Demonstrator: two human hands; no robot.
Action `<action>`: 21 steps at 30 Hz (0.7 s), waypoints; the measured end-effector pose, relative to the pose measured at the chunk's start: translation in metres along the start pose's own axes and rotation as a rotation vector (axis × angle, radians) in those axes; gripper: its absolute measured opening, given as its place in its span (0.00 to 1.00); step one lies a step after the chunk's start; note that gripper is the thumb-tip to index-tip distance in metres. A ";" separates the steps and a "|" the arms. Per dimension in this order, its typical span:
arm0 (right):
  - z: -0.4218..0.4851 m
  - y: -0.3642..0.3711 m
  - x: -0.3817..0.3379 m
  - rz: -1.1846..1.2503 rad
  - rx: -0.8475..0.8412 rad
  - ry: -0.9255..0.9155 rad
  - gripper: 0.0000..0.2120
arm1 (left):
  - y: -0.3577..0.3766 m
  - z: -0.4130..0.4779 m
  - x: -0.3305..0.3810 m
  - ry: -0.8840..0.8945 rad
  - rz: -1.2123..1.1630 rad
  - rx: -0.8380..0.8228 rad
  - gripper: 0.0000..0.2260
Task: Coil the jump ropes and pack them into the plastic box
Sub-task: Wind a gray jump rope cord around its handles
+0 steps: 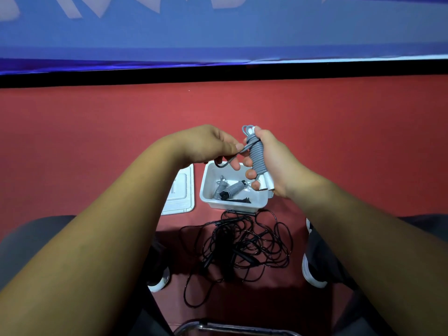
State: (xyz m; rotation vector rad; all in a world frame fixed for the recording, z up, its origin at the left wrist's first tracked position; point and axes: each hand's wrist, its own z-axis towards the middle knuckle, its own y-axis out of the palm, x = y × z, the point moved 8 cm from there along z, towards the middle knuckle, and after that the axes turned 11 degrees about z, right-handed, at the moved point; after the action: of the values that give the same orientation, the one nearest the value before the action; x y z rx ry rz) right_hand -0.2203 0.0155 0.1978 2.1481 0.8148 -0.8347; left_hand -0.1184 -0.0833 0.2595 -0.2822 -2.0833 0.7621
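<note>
Nearest me, below both hands, tangled black jump ropes (237,246) are lying on the floor. Beyond them the plastic box (232,206) is sitting under my right hand (271,163), which is gripping the grey rope bundle (257,154) near-upright, handles pointing down. My left hand (208,146) is pinching its loose tail (245,148).

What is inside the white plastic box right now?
Two coiled grey ropes and a black piece lie in the plastic box. The right hand, gripping another grey coil, covers its far right corner.
</note>
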 end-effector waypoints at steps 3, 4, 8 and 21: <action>-0.001 0.001 0.000 -0.043 0.012 -0.016 0.21 | -0.003 0.001 -0.009 -0.045 0.037 -0.005 0.08; -0.002 0.000 0.001 -0.061 0.018 -0.021 0.21 | -0.005 0.002 -0.013 -0.062 0.055 0.005 0.07; -0.001 0.000 0.003 -0.119 0.018 -0.036 0.19 | -0.004 0.003 -0.023 -0.134 0.063 -0.029 0.06; 0.010 -0.009 -0.002 -0.064 0.054 -0.120 0.14 | -0.011 0.012 -0.033 -0.167 -0.474 0.197 0.10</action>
State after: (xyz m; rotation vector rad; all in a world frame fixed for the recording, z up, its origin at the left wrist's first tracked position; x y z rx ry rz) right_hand -0.2311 0.0127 0.1902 2.1050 0.8109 -1.0190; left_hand -0.1078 -0.1122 0.2389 0.3852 -2.0914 0.7069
